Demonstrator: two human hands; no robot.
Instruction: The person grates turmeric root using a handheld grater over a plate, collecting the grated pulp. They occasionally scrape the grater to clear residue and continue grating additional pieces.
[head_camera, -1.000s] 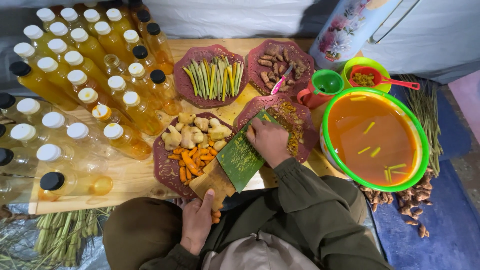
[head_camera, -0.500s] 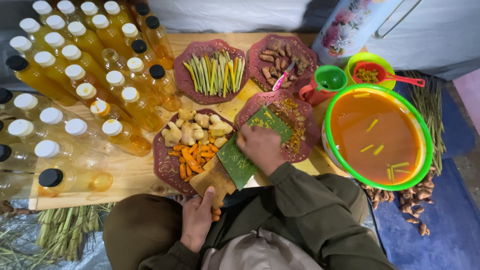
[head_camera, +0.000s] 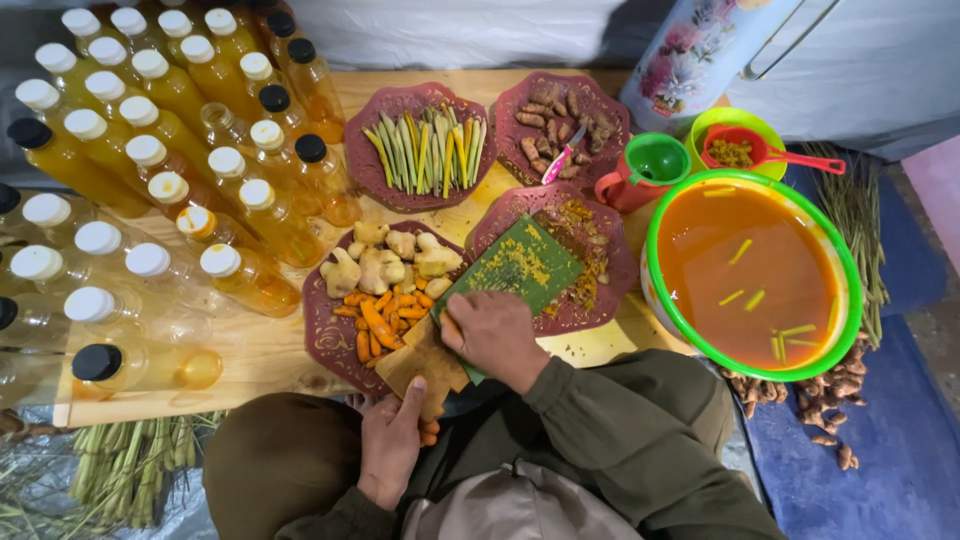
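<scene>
Right hand (head_camera: 495, 335) extended forward, knuckles up, fingers curled closed in a grip, olive sleeve to the wrist; left hand (head_camera: 388, 447) drawn near the body, palm down, fingers bent in a pinch.

A low wooden table (head_camera: 270, 350) stands against white cloth (head_camera: 480, 30), blue mat (head_camera: 900, 420) alongside.

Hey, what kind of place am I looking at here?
Probably a makeshift stall for homemade herbal drinks: rows of plastic bottles of yellow liquid, a green-rimmed basin of orange liquid, and dark red plates of ginger and turmeric roots on a wooden tabletop.
</scene>
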